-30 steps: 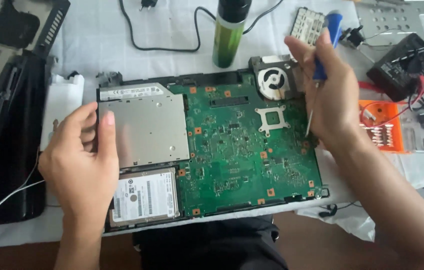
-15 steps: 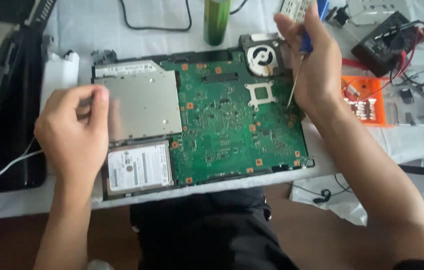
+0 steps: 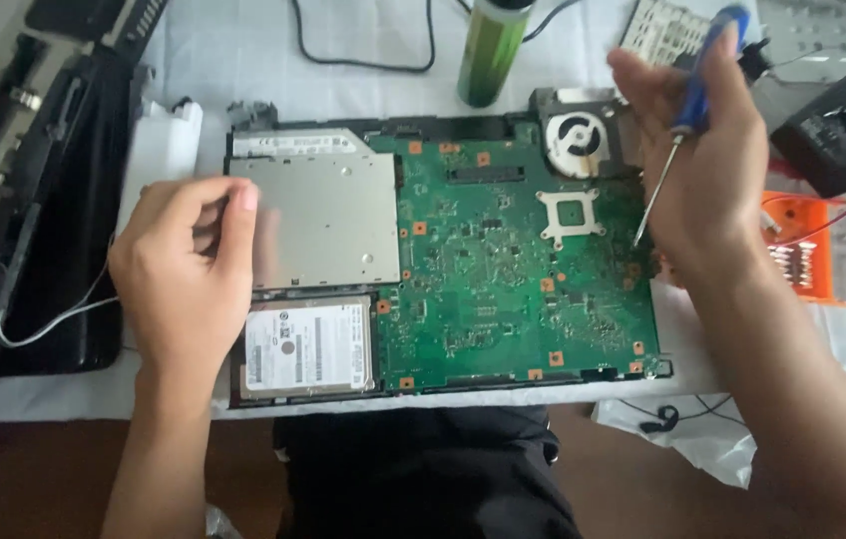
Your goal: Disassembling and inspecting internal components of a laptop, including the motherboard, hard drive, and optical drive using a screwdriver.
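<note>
Green board (image 3: pixel 503 269) bare, fan (image 3: pixel 575 137) exposed. Right hand (image 3: pixel 702 170) gripping blue screwdriver (image 3: pixel 687 120), tip seemingly touching board. Left hand (image 3: pixel 189 274) loosely curled, empty, over silver drive (image 3: pixel 328 215).

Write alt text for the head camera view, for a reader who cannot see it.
A person's right hand holds a blue-handled screwdriver with its tip at the right side of a green laptop circuit board. The left hand rests at the left edge of a silver disc drive, above a hard drive. A green bottle stands behind.
</note>
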